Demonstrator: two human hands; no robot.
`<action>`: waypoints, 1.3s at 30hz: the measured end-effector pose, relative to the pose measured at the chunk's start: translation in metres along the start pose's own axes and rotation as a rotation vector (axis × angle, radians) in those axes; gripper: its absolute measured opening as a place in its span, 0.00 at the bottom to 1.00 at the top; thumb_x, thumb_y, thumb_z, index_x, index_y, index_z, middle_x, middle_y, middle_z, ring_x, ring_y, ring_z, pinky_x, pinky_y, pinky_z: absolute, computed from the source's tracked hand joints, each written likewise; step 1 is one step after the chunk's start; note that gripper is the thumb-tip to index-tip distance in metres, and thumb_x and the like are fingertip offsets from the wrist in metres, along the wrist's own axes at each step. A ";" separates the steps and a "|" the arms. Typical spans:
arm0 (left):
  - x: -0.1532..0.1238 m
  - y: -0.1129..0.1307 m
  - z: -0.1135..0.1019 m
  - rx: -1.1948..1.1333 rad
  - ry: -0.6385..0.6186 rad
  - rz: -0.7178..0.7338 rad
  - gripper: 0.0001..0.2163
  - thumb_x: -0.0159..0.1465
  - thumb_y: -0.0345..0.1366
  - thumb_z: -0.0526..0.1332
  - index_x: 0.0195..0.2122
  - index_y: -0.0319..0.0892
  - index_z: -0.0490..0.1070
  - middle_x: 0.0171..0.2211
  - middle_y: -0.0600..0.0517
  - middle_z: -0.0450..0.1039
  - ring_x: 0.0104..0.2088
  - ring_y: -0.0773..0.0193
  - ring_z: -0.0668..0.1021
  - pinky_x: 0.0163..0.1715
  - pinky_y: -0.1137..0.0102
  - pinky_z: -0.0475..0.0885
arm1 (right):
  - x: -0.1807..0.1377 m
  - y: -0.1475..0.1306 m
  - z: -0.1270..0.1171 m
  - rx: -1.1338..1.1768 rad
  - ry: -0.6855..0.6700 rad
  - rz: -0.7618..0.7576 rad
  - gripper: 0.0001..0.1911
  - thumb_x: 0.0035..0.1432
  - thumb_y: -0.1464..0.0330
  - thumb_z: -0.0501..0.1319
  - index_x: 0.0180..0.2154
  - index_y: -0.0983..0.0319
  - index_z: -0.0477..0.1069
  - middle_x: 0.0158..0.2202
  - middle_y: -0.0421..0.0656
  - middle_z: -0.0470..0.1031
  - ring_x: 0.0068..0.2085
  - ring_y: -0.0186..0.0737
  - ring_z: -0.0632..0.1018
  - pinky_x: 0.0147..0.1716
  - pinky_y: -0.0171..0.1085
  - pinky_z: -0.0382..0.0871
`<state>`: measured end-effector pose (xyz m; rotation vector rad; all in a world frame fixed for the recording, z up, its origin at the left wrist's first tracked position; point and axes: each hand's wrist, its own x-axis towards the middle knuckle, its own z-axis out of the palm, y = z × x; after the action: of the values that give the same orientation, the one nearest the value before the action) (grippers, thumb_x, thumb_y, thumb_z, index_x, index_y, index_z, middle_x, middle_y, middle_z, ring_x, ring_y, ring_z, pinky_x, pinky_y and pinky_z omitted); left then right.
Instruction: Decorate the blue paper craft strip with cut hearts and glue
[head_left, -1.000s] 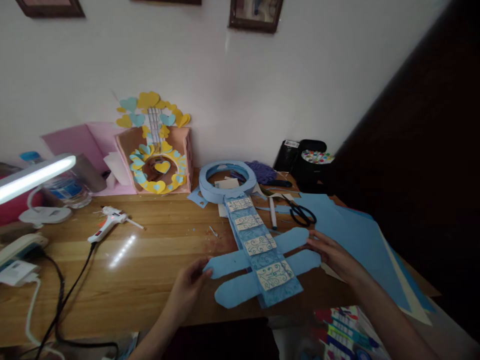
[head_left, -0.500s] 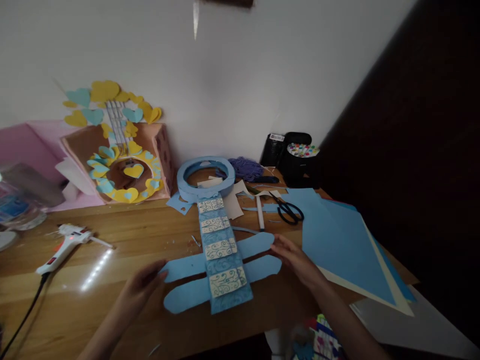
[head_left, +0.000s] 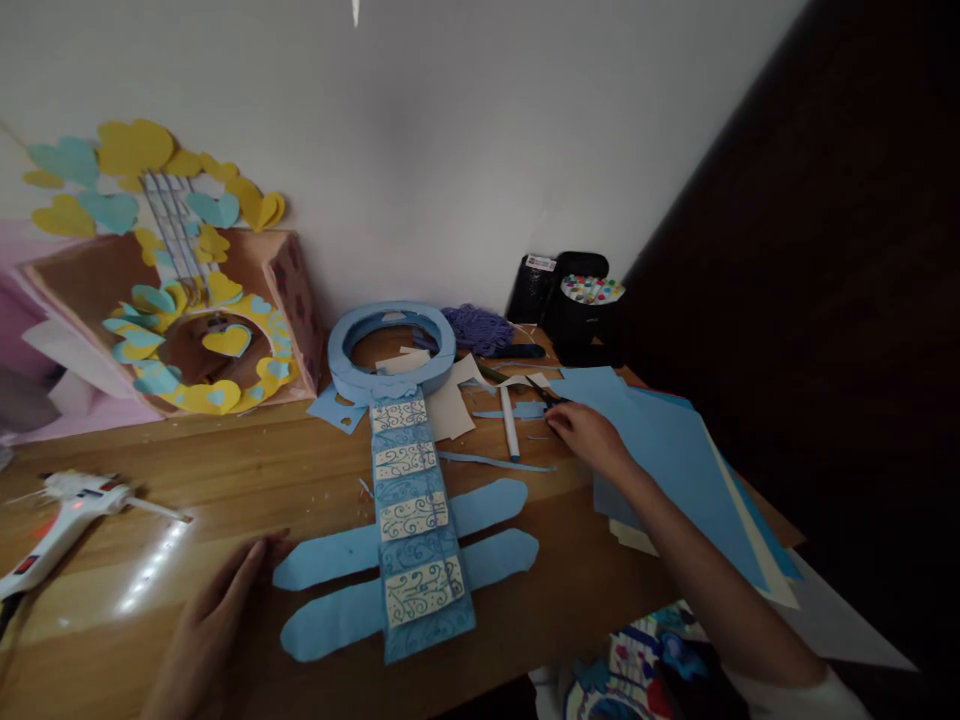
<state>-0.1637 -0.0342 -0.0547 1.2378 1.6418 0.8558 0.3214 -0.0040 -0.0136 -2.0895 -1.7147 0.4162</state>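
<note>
A blue paper craft lies on the table, with cream patterned bands across its long body. Its upper end meets a thick blue ring. Two blue paper strips with tapered ends stick out on both sides near its lower end. My left hand rests on the table beside the left tip of the upper strip, fingers loosely extended and holding nothing. Farther back on the right, my right hand has its fingers closed on the black scissors, whose handles it mostly covers.
A white marker and paper scraps lie behind the craft. Blue sheets are stacked right. A glue gun lies left, before a heart-covered box. Purple yarn and a marker case stand behind.
My right hand has left the right strip tip and moved back to the scissors, closing on them. My left hand has let go of the left strip tip. The view has shifted right.
</note>
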 end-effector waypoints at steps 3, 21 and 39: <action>-0.008 0.009 0.006 0.023 0.126 -0.009 0.18 0.60 0.53 0.54 0.43 0.48 0.73 0.46 0.53 0.77 0.51 0.53 0.75 0.54 0.61 0.69 | 0.041 0.009 0.006 -0.063 -0.056 -0.094 0.14 0.52 0.79 0.58 0.39 0.60 0.75 0.47 0.49 0.74 0.54 0.53 0.69 0.52 0.46 0.61; -0.018 0.013 -0.003 0.041 0.304 0.152 0.19 0.60 0.55 0.52 0.36 0.45 0.69 0.34 0.52 0.71 0.37 0.57 0.72 0.40 0.65 0.67 | 0.057 -0.021 -0.035 0.489 0.324 0.046 0.19 0.55 0.50 0.54 0.34 0.60 0.67 0.28 0.42 0.72 0.31 0.40 0.74 0.30 0.37 0.67; -0.009 0.160 0.041 -0.269 -0.197 0.464 0.11 0.57 0.43 0.61 0.27 0.40 0.69 0.20 0.57 0.67 0.23 0.70 0.70 0.22 0.75 0.66 | -0.032 -0.243 -0.009 0.642 -0.466 -0.511 0.14 0.53 0.67 0.66 0.40 0.58 0.63 0.28 0.34 0.74 0.32 0.33 0.75 0.33 0.33 0.66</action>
<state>-0.0683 0.0006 0.0756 1.4786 1.0563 1.1517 0.1104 0.0036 0.1117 -1.1086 -1.9291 1.1638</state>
